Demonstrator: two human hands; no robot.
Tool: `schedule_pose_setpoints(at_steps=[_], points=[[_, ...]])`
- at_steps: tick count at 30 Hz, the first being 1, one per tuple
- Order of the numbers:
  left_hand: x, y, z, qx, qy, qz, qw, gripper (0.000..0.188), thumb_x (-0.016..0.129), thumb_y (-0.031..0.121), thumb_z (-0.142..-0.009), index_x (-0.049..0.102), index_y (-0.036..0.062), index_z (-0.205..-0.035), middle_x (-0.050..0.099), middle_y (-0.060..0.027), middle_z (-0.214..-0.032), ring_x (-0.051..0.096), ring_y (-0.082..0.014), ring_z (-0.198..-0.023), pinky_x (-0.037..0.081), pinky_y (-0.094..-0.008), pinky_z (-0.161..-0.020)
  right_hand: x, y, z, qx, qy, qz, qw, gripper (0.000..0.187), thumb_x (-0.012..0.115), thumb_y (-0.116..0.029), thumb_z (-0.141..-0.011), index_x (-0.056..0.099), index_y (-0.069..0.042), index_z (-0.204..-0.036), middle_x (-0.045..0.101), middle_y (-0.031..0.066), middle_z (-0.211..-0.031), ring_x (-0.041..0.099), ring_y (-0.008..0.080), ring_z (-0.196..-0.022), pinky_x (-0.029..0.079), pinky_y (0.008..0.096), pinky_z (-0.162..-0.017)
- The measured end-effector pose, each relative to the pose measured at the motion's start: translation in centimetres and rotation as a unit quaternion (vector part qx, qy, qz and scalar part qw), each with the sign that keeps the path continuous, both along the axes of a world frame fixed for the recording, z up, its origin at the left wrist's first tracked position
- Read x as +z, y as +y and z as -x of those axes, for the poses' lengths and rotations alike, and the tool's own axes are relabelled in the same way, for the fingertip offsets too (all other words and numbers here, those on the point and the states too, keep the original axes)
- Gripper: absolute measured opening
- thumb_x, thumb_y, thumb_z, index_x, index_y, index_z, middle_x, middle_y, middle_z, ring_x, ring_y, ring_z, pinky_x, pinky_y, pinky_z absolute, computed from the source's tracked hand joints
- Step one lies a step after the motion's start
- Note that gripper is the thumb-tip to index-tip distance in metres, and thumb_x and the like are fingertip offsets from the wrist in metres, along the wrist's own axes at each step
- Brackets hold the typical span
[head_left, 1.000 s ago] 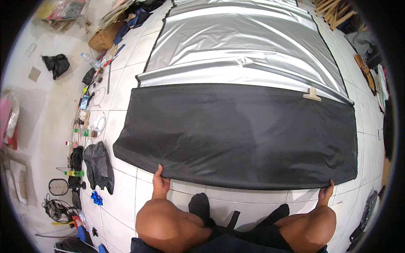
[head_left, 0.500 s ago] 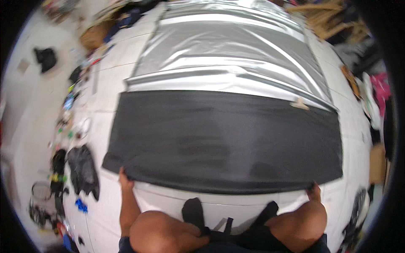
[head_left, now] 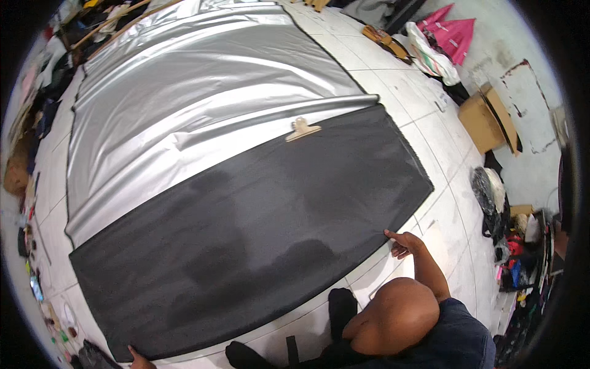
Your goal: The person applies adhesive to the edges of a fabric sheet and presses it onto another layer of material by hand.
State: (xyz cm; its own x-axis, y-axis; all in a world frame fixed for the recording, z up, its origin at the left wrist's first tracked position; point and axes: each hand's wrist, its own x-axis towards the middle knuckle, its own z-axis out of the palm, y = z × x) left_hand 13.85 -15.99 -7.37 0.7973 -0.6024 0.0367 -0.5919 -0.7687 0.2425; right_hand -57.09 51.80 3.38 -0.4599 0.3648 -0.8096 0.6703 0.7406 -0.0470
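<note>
The black sheet (head_left: 246, 215) lies inward of the floor's (head_left: 430, 154) right edge. The half-curled right hand (head_left: 404, 243) and left hand (head_left: 141, 360) touch its near border; whether either grips, I cannot tell. Likely edge-straightening, calling next for even tension.

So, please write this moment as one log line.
left hand: at near edge of black fabric; right hand: same edge, farther right; clip: fabric's far edge

Floor tiles (head_left: 456, 206) leave room right of the right hand (head_left: 404, 243); the knee (head_left: 399, 313) blocks nearside, a clip (head_left: 302, 130) interrupts the far edge of the black sheet (head_left: 258, 227).
</note>
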Motion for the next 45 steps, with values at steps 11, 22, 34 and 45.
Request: schedule_pose_setpoints(at_steps=[11,22,34,45], points=[[5.8,12.9,29.2,-0.759,-0.107,-0.152,0.624,0.081,0.042,0.058,-0.098,0.024,0.0027,-0.154,0.018,-0.0327,-0.157,0.018,-0.0513,-0.144,0.015,-0.0586,-0.117,-4.8,-9.3,4.0,0.466,0.449,-0.045,0.761,0.078,0.053,-0.058,-0.093,0.038,-0.005,-0.148,0.033,0.0261,-0.152,0.030,0.0446,-0.142,0.021,0.0570,-0.115],[3.3,12.9,28.5,-0.770,-0.138,-0.139,0.607,0.084,0.042,0.055,-0.099,0.017,-0.0024,-0.154,0.012,-0.0333,-0.157,0.016,-0.0506,-0.145,0.016,-0.0578,-0.118,-8.7,4.3,12.6,0.140,0.353,-0.232,0.895,0.083,0.028,-0.071,-0.095,0.023,-0.016,-0.156,0.017,0.0211,-0.161,0.011,0.0376,-0.150,0.003,0.0634,-0.116],[7.4,11.3,30.5,-0.748,-0.127,-0.254,0.600,0.090,0.059,0.053,-0.092,0.021,0.0007,-0.154,0.015,-0.0310,-0.157,0.018,-0.0465,-0.145,0.016,-0.0543,-0.119,-2.6,-22.0,25.7,0.458,0.549,0.095,0.693,0.046,0.061,-0.044,-0.089,0.063,-0.007,-0.117,0.062,0.0166,-0.121,0.057,0.0352,-0.115,0.045,0.0492,-0.095],[7.0,10.8,30.2,-0.759,-0.066,-0.206,0.614,0.095,0.076,0.045,-0.083,0.028,-0.0061,-0.147,0.025,-0.0316,-0.152,0.028,-0.0485,-0.140,0.030,-0.0530,-0.113,-3.9,-39.8,25.4,0.443,0.432,0.182,0.764,0.051,0.047,-0.050,-0.096,0.068,-0.004,-0.105,0.067,0.0175,-0.108,0.061,0.0327,-0.111,0.046,0.0453,-0.097]])
